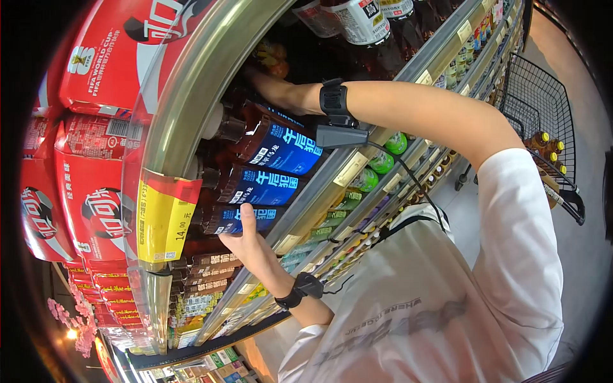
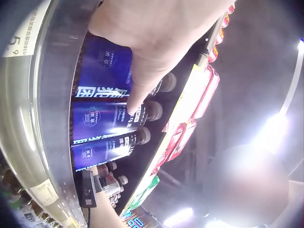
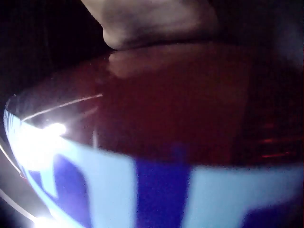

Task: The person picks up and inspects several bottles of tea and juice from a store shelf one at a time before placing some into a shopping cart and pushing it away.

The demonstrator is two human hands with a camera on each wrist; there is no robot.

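Note:
Dark bottled drinks with blue labels lie on their sides in the rotated head view, in a row along a shelf. My left hand is at the lowest visible blue-labelled bottle, its straight thumb resting across the label; the other fingers are hidden. The left wrist view has the same thumb laid over a blue label. My right hand reaches deep into the dark shelf, beyond the topmost blue-labelled bottle. Close up in the right wrist view, part of that hand shows behind a reddish-brown bottle; its fingertips are hidden.
Red cola multipacks stand beyond the clear shelf guard, by a yellow price tag. More bottles with white labels sit deeper along the shelf. Lower shelves hold rows of drinks. A black wire shopping cart with several bottles stands behind the right arm.

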